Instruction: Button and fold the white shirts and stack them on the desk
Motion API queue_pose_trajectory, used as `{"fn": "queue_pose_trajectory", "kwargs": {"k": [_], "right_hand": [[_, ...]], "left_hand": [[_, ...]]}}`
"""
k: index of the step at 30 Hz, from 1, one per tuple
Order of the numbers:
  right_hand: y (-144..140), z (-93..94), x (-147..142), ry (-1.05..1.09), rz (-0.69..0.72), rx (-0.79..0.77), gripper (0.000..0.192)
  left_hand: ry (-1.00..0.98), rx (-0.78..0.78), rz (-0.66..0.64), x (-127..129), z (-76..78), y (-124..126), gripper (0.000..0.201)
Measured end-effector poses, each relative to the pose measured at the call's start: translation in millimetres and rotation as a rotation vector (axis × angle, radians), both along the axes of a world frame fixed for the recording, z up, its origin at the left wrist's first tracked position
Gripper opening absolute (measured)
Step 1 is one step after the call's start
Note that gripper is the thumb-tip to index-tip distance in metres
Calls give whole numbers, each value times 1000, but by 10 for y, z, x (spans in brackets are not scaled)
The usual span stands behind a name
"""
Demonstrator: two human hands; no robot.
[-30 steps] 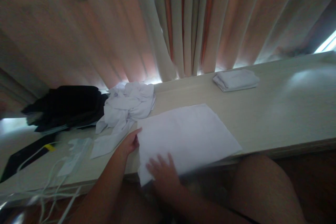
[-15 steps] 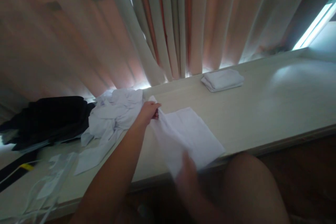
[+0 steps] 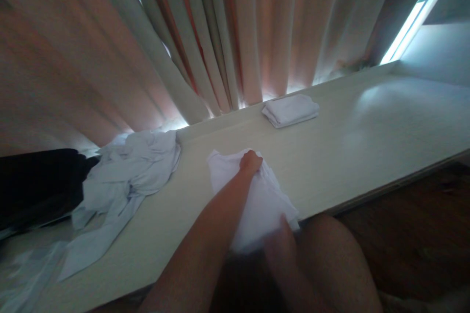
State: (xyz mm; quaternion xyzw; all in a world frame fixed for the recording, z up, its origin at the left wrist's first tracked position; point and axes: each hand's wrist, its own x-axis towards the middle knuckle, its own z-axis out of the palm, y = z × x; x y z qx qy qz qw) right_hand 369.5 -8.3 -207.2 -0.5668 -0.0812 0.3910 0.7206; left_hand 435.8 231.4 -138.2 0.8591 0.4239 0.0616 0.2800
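Note:
A partly folded white cloth (image 3: 257,205) lies on the pale tabletop and reaches over its near edge. My left hand (image 3: 251,160) is closed on the cloth's far edge, fingers bunched around the fabric. At the near edge, my right hand (image 3: 281,244) is blurred, with its thumb on top of the cloth and its other fingers mostly hidden; it appears to grip the near corner. Farther back sits a neatly folded white cloth (image 3: 291,110), apart from both hands.
On the left, a rumpled pile of white clothing (image 3: 135,161) lies beside a black clothing stack (image 3: 36,186). A clear plastic item or cable (image 3: 33,274) is blurred at lower left. Curtains (image 3: 275,24) hang behind the table (image 3: 360,151). My bare knee (image 3: 334,259) is at the front edge.
My left hand has moved right, carrying its edge of the cloth over toward the right side. My right hand stays at the near edge. The view has shifted right.

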Motion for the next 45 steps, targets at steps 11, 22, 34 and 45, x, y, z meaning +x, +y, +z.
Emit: {"fn": "queue_pose_trajectory", "kwargs": {"k": [11, 22, 34, 45], "right_hand": [[-237, 41, -166, 443, -2, 81, 31], [-427, 259, -429, 380, 239, -7, 60], [744, 401, 947, -1622, 480, -510, 50], [742, -115, 1206, -1604, 465, -964, 75]], "left_hand": [[-116, 142, -88, -973, 141, -398, 30], [69, 182, 118, -1656, -512, -456, 63], [251, 538, -40, -1076, -658, -845, 65], [192, 531, -133, -1053, -775, -894, 80]]}}
